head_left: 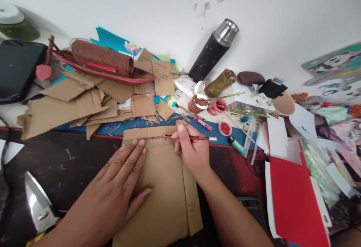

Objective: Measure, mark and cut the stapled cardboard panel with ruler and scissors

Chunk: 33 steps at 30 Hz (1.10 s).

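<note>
A brown cardboard sheet (165,187) lies on the dark tabletop in front of me. Across its upper part runs what looks like a clear ruler (155,141). My left hand (118,181) rests flat on the cardboard, its fingertips pressing the ruler's left end. My right hand (191,147) pinches a red and black pencil (197,138), whose tip points left just above the ruler. That hand's lower fingers are partly hidden.
Scissors (41,205) lie at left. Behind are cardboard scraps (64,108), a model boat (104,61), a black flask (211,51) and open paint pots (197,104). A glue stick or marker (236,145) lies right of the pencil, before red card (293,198).
</note>
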Each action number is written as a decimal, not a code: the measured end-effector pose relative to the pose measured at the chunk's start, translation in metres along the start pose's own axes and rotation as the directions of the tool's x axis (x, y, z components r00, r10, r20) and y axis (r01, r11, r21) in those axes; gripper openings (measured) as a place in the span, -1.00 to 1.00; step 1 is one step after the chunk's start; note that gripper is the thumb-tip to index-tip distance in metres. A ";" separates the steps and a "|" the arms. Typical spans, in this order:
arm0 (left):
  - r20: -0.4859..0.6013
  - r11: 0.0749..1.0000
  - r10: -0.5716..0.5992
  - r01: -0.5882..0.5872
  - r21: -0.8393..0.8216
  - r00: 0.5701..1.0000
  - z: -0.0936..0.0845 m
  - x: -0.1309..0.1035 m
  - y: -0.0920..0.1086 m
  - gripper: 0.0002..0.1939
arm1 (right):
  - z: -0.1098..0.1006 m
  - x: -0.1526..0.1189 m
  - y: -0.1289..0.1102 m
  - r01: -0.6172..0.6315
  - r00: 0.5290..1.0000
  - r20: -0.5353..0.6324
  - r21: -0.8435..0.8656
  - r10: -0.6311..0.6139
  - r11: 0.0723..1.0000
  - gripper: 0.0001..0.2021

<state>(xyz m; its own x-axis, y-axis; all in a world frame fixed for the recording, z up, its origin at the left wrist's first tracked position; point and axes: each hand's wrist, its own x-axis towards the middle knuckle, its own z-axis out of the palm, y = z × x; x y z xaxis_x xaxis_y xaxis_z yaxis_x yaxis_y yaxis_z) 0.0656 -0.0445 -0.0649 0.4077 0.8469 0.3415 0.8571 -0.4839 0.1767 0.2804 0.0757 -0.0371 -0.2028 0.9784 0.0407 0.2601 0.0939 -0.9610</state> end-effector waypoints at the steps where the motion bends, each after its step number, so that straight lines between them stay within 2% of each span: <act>1: 0.001 1.000 0.000 0.000 0.000 1.000 0.000 0.000 0.000 -0.12 | 0.000 0.000 0.000 0.002 1.000 0.002 0.000 -0.002 1.000 -0.54; 11: -0.004 1.000 0.017 -0.017 0.003 1.000 0.001 0.000 -0.001 -0.13 | 0.001 0.001 0.001 0.005 1.000 -0.012 0.040 -0.004 0.999 -0.55; 23: -0.002 1.000 0.008 -0.008 0.012 1.000 0.001 -0.001 0.000 -0.11 | 0.000 0.000 -0.001 0.037 0.999 0.002 -0.033 -0.037 0.999 -0.56; 33: 0.007 1.000 -0.014 0.014 -0.011 1.000 0.001 -0.002 0.000 -0.11 | 0.000 0.001 0.000 0.011 1.000 -0.025 0.087 -0.008 0.996 -0.57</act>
<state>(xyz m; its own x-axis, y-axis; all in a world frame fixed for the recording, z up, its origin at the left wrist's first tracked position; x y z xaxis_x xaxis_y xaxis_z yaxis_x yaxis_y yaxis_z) 0.0651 -0.0461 -0.0666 0.3980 0.8551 0.3323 0.8593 -0.4744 0.1913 0.2798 0.0762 -0.0372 -0.1816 0.9818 0.0556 0.1752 0.0880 -0.9806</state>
